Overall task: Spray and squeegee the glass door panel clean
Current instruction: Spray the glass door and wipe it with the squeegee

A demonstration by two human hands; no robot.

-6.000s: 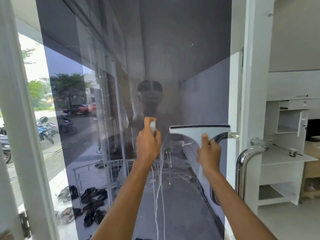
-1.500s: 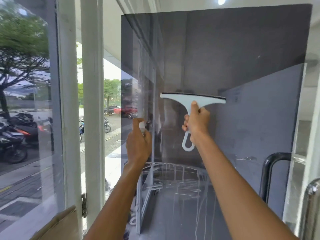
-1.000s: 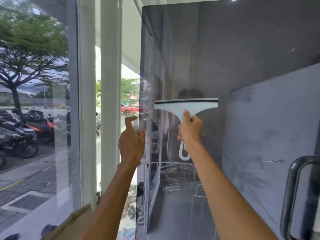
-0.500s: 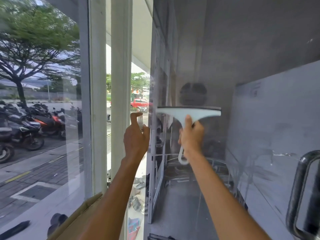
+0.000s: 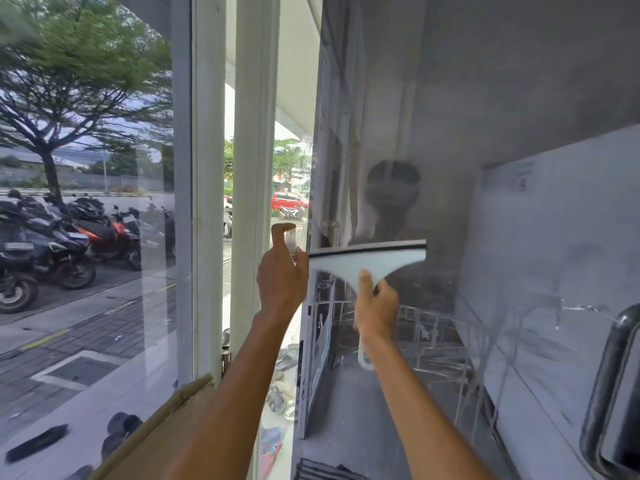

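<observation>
Altogether: two hands, one squeegee, one bottle.

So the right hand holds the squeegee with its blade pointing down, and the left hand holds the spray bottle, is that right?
Not quite. The head view shows the squeegee with its blade at the top, not pointing down; its handle hangs below the right hand. The left hand does hold the spray bottle.
</observation>
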